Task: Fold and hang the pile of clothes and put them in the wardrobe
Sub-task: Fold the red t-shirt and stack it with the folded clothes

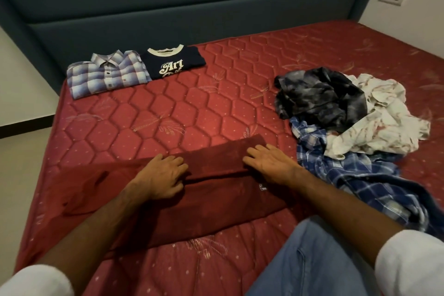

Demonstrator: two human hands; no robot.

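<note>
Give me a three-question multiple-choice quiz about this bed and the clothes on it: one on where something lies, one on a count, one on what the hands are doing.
1. Where is the unfolded pile of clothes?
A. On the mattress, to the person's right
B. Against the headboard
C. On the floor

2. How many garments lie folded at the far left?
A. One
B. Two
C. Four

3. What are both hands doing?
A. Hanging idle
B. Lifting a hanger
C. Pressing flat on the maroon garment

Answers: 1 A, it sits right of the right hand. 2 B, the plaid shirt and navy T-shirt. 3 C, the left hand and right hand lie on the maroon garment.
</note>
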